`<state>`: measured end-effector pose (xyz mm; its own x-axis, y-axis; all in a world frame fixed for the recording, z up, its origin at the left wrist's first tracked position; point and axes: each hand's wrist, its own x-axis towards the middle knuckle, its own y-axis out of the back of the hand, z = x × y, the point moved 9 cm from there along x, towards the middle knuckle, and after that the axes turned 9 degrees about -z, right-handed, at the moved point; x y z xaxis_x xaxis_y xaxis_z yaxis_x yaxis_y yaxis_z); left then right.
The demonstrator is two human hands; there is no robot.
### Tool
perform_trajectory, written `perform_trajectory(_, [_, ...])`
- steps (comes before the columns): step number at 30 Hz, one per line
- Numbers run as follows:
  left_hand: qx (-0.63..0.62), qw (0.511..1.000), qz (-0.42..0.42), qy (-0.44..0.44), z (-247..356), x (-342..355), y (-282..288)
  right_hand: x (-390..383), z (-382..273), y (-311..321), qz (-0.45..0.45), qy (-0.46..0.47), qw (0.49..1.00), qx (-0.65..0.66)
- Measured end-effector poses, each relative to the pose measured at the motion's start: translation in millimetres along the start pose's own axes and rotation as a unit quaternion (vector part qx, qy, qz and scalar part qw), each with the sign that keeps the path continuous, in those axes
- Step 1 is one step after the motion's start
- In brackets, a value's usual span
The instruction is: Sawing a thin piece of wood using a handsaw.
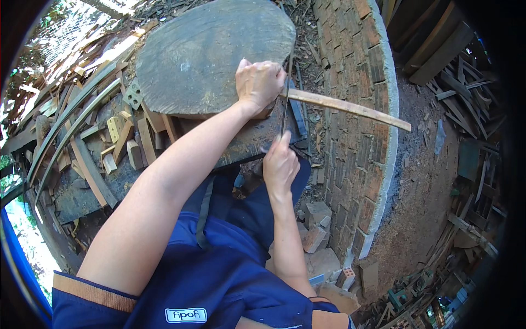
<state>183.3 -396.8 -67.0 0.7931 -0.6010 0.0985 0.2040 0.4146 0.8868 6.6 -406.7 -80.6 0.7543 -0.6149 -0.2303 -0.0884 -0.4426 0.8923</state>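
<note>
My left hand [260, 85] is closed in a fist over the near end of a thin wooden strip [350, 107], pressing at the right edge of a big round wood block [203, 60]. The strip juts out to the right past the block, over the brick wall. My right hand [281, 164] is closed around the near end of a handsaw [285, 112], whose narrow dark blade shows edge-on. That blade runs away from me across the strip, just right of my left fist. Its teeth and handle cannot be made out.
Wood offcuts [126, 137] and long curved strips [82, 104] crowd the bench on the left. Close on the right runs a low brick wall [350, 159]. Loose bricks [318, 227] lie by my right forearm, and timber [466, 88] is piled beyond the wall.
</note>
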Motion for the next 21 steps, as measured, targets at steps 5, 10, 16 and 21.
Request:
perform_trajectory(5, [-0.001, 1.000, 0.014, -0.014, 7, 0, 0, 41, -10, 8, 0.051, 0.009, 0.998, 0.019])
perform_trajectory(10, [-0.006, 1.000, 0.003, 0.005, 0, -3, -1, -14, 3, -7, 0.012, -0.008, 1.000, -0.002])
perform_trajectory(16, [-0.004, 1.000, 0.019, -0.010, 7, 2, 1, 37, -11, 11, 0.061, 0.016, 0.998, 0.009])
perform_trajectory(21, [-0.003, 1.000, 0.009, 0.001, -1, 0, 0, -11, -1, -6, 0.025, -0.011, 1.000, -0.004])
